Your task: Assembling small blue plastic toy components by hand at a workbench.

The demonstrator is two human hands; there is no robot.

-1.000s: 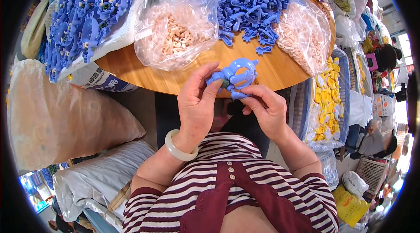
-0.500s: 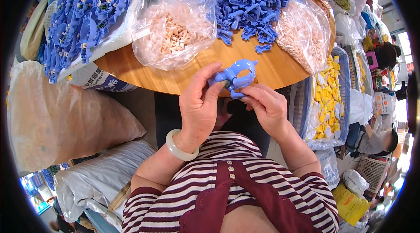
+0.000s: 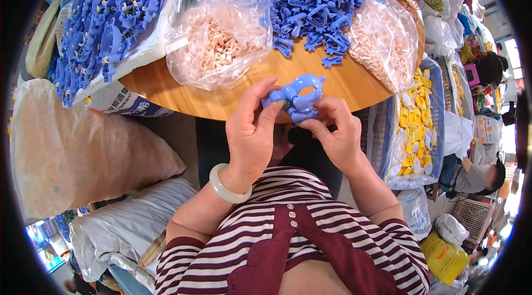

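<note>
Between my hands, just off the table's near edge, is a glossy blue plastic toy part with a rounded, looped body and small limb-like pieces. My left hand pinches its left end between thumb and fingers. At its lower right, the thumb and fingers of my right hand are closed on the same toy; their tips partly cover its limbs. A pale bangle circles my left wrist.
The round wooden table bears a heap of small blue parts and two clear bags of pale pink pieces. White-edged sheeting with blue assembled toys lies left. Right stands a crate of yellow parts; large sacks fill the left.
My right fingers have shifted up and around the toy's right side, with the thumb now beneath it. The lower limb piece sits differently against the body. My left hand keeps its hold.
</note>
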